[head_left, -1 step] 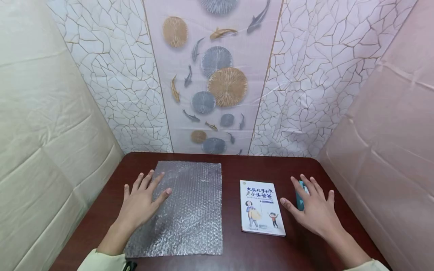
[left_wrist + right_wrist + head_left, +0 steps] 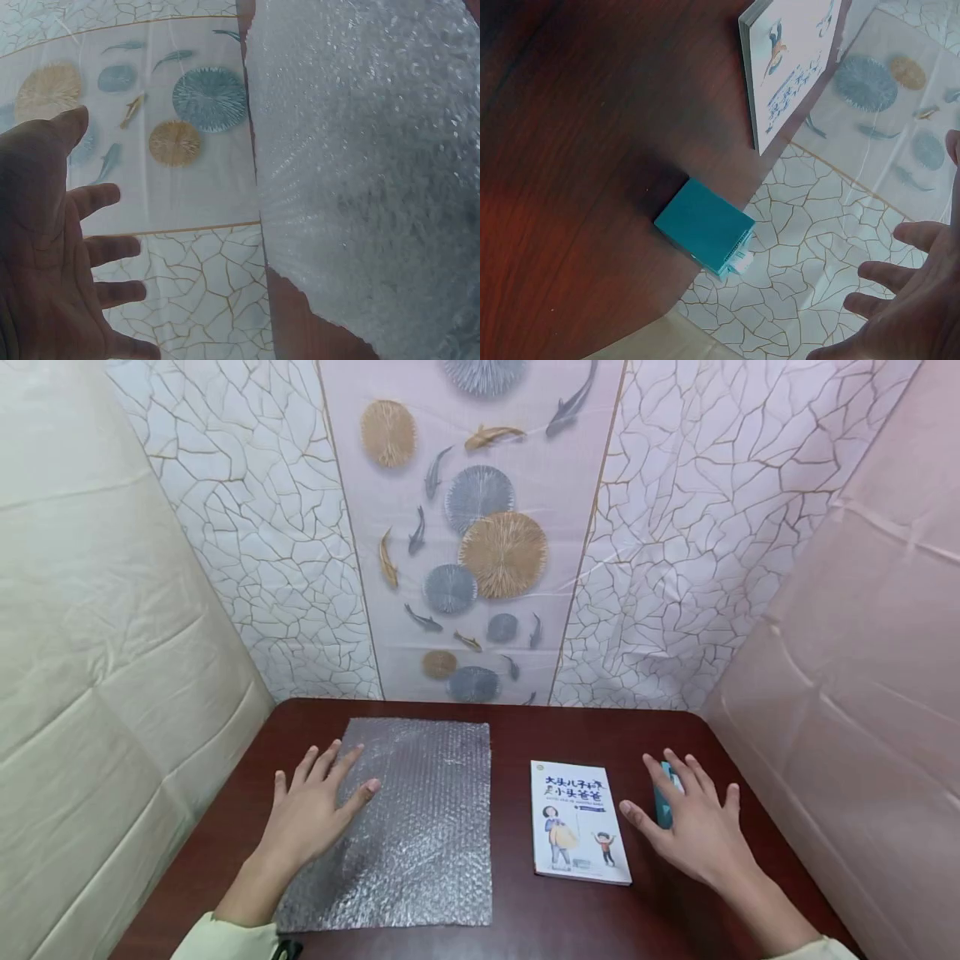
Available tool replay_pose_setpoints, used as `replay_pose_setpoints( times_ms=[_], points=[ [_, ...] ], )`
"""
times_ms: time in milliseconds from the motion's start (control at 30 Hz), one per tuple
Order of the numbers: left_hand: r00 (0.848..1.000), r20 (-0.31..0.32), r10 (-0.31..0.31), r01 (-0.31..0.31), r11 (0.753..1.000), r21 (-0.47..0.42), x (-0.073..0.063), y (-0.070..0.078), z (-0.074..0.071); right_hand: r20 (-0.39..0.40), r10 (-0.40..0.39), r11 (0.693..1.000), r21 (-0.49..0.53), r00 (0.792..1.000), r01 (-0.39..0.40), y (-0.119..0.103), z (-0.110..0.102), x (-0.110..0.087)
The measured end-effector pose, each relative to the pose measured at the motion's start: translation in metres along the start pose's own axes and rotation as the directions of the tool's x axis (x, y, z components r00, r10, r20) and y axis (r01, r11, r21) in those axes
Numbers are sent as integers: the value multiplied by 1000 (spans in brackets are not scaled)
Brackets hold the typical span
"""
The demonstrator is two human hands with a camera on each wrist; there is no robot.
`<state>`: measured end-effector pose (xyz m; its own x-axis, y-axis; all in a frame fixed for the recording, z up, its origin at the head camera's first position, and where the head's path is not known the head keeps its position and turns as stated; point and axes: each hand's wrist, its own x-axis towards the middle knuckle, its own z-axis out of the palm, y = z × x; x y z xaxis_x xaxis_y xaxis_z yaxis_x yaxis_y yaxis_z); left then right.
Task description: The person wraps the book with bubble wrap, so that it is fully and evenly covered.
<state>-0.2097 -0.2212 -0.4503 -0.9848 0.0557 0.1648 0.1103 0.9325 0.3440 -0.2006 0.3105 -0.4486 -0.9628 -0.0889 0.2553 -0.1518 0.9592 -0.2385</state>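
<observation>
My left hand [image 2: 311, 814], fingers spread, hovers over the left part of a silvery sheet of bubble wrap [image 2: 427, 835] lying flat on the table. In the left wrist view the bubble wrap [image 2: 375, 165] fills the right side, apart from the hand [image 2: 45, 255]. Fingers spread and holding nothing, my right hand [image 2: 697, 831] is over a small teal box [image 2: 663, 806], hiding much of it. The teal box [image 2: 705, 225] shows whole in the right wrist view, with a pale piece at one end. Between the hands lies a white paperback book [image 2: 577, 852] with cartoon figures on its cover.
The dark red-brown table [image 2: 517, 927] has rounded far corners. Behind it hangs a patterned backdrop [image 2: 480, 635] with fish and round motifs. Pale padded cloth walls stand close at the left [image 2: 112, 693] and right [image 2: 847, 693].
</observation>
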Motion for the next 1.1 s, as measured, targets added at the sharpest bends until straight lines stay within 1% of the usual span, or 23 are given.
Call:
replay_pose_setpoints(
  times_ms=[100, 233, 400, 600, 833, 1100],
  points=[
    [1000, 0, -1, 1, 1000, -1, -5, 0, 0, -3, -9, 1000, 6, 1000, 9, -3, -1, -3],
    [1000, 11, -10, 10, 1000, -2, -5, 0, 0, 1, -30, 999, 15, 1000, 30, -6, -1, 1],
    [1000, 19, -17, 18, 1000, -5, -8, 1, -2, 35, -58, 998, 3, 998, 58, -9, 0, 5],
    [999, 40, -18, 18, 1000, -2, -10, 3, 2, 67, -81, 997, -12, 994, 82, -11, 5, 11],
    [999, 39, -13, 13, 1000, 5, -9, 5, 3, 73, -81, 996, -31, 994, 83, -9, 10, 15],
    [999, 37, -14, 13, 1000, 25, -8, 7, 6, 53, -104, 994, -22, 993, 105, -10, 14, 23]
  ],
)
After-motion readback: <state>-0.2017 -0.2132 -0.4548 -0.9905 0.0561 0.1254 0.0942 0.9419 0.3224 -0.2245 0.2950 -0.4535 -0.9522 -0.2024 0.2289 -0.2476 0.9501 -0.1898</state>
